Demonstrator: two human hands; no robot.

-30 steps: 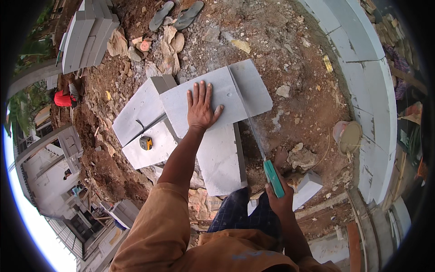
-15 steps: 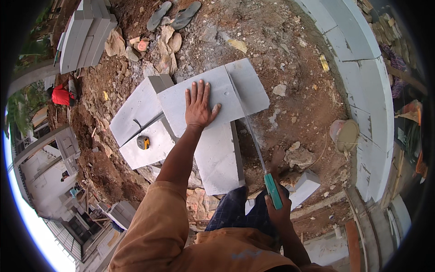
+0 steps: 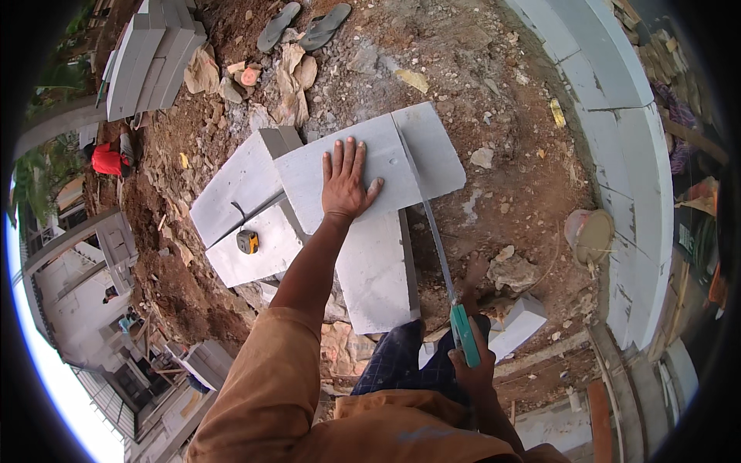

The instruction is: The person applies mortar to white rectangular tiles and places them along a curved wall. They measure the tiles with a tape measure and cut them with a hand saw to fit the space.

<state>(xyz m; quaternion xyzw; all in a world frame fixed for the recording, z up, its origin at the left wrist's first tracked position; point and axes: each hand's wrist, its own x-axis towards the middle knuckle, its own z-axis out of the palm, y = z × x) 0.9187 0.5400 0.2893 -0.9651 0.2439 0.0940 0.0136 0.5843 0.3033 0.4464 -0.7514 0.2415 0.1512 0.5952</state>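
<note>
My left hand (image 3: 349, 179) lies flat, fingers spread, on a pale grey lightweight concrete block (image 3: 305, 179). In my right hand (image 3: 475, 363) is the green handle of a handsaw (image 3: 465, 333). Its long thin blade runs up into a straight cut across the block, toward the right end. That block rests across other pale blocks, one of them a long block (image 3: 374, 278) pointing back toward my legs. How deep the cut goes I cannot tell. A yellow and black tape measure (image 3: 247, 241) sits on the blocks to the left of my arm.
A low block wall (image 3: 617, 147) curves along the right, with a bucket (image 3: 593, 235) beside it. Sandals (image 3: 324, 27) lie on rubble at the top. Stacked blocks (image 3: 147, 65) stand at the upper left, near a person in red (image 3: 108, 160). A block piece (image 3: 519, 324) lies by my foot.
The whole view has shifted slightly. My right hand and the saw have moved a little toward me along the cut; my left hand stays flat on the block.
</note>
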